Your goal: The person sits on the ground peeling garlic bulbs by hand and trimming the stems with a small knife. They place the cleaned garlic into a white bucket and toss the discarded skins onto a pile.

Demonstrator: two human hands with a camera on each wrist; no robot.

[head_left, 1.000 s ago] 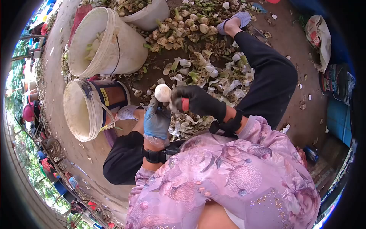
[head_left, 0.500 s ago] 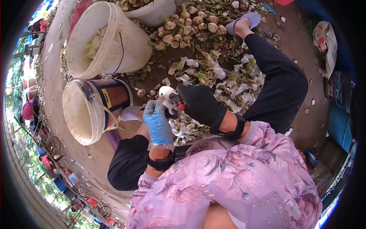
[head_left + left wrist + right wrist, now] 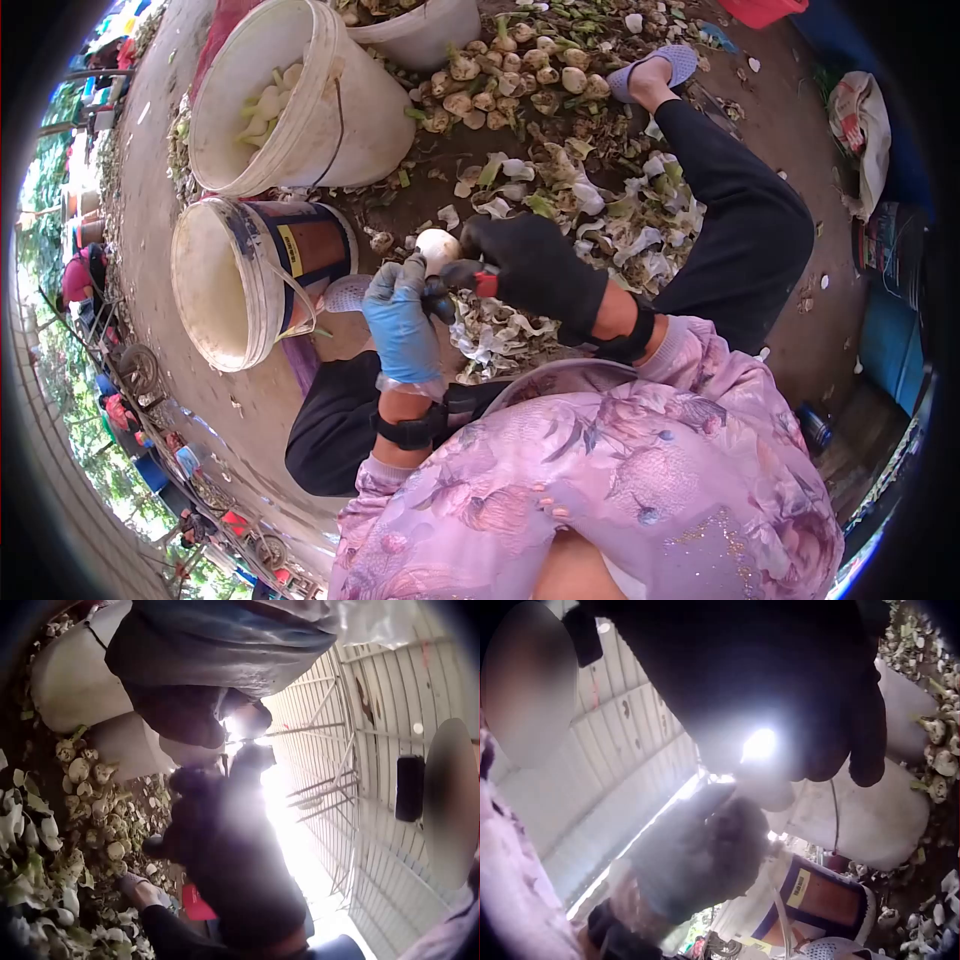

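Observation:
A round white bulb [image 3: 437, 250], smooth and pale, sits at the fingertips of my left hand [image 3: 402, 320], which wears a blue glove with dark fingertips and grips it. My right hand [image 3: 540, 272], in a black glove, is close against the bulb's right side. It holds a small tool with a red handle [image 3: 486, 283]; its working end is hidden by the fingers. In the left wrist view the right hand [image 3: 232, 832] is a dark shape below the left hand [image 3: 217, 667]. Glare blurs the contact in both wrist views.
Peelings [image 3: 620, 220] cover the ground between the legs. Unpeeled bulbs [image 3: 500, 85] are heaped beyond them. A large white bucket [image 3: 365, 130] with pale bulbs inside lies tipped at the left, a smaller labelled bucket [image 3: 320, 245] below it. Another tub [image 3: 440, 35] stands behind.
The right hand first draws in over the bulb, then shifts slightly, leaving more of its round face showing. The left hand keeps its grip. The head view has shifted slightly.

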